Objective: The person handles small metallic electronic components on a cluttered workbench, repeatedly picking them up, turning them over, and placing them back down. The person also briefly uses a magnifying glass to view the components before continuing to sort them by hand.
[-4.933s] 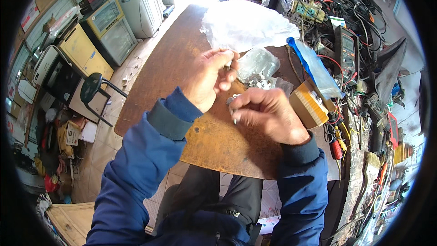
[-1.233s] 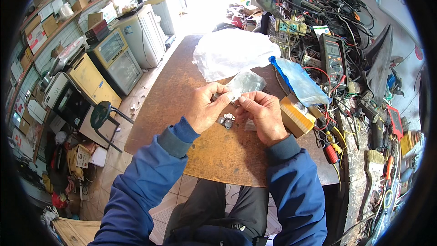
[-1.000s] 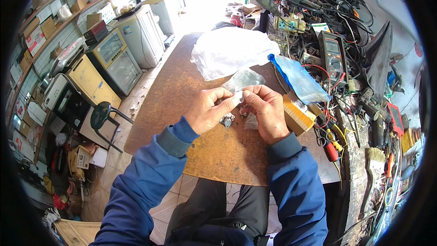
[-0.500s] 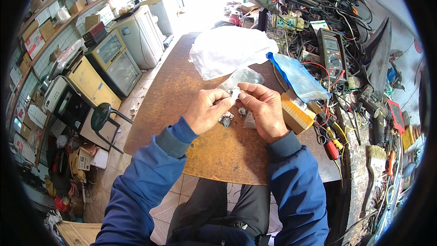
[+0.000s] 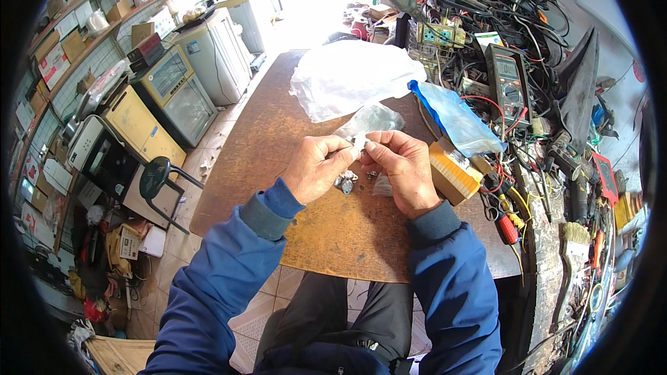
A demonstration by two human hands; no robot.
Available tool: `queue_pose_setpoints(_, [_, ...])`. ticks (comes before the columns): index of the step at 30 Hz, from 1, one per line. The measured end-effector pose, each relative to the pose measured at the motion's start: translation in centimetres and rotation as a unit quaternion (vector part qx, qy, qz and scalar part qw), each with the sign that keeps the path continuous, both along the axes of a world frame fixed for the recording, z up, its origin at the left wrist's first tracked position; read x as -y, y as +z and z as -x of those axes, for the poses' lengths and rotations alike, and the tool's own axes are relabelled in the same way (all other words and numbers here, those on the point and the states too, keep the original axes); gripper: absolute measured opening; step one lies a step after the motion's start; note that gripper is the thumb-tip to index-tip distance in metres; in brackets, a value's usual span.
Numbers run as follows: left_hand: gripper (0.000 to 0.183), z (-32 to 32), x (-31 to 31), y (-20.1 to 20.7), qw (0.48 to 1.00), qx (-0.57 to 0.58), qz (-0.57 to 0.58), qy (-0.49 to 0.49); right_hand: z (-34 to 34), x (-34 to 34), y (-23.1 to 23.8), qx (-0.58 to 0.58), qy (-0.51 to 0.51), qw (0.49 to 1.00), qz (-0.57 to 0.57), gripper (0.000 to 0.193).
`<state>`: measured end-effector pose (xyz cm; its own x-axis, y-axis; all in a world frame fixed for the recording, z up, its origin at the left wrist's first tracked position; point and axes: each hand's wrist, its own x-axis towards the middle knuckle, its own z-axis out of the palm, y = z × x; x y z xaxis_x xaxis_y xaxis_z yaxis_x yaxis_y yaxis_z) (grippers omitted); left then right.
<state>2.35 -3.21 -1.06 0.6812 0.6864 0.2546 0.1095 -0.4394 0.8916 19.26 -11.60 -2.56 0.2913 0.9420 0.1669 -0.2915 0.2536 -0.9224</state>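
Hands pinch small white piece over scuffed wood

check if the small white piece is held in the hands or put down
Held: the small white piece is pinched where the left hand and right hand meet, above the table.

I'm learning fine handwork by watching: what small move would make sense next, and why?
Perhaps turn the small white piece slightly: the left hand and right hand meet at it and cover much of it, so a turn might bring hidden sides into view.
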Motion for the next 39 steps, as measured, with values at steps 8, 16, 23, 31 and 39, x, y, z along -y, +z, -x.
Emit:
queue_pose_setpoints(8, [0.027,-0.02,-0.09,-0.12,1.0,0.003,0.0,-0.003,-0.05,-0.11,-0.12,0.001,-0.001,1.0,-0.007,0.012])
queue_pose_setpoints(16, [0.028,0.02,-0.18,-0.22,1.0,0.003,-0.003,-0.01,-0.01,-0.03,-0.01,0.006,-0.001,1.0,-0.007,0.012])
queue_pose_setpoints(23, [0.028,0.09,-0.13,-0.02,1.0,0.002,-0.005,-0.014,-0.04,-0.02,-0.04,0.002,0.003,1.0,-0.009,0.013])
queue_pose_setpoints(31, [0.025,0.06,0.18,0.39,1.0,-0.006,0.0,-0.012,-0.05,-0.02,-0.07,0.0,0.006,1.0,-0.012,0.014])
queue_pose_setpoints(39, [0.021,0.06,0.18,0.32,1.0,0.005,-0.014,-0.009,-0.09,-0.07,-0.18,-0.001,0.013,1.0,-0.008,0.014])
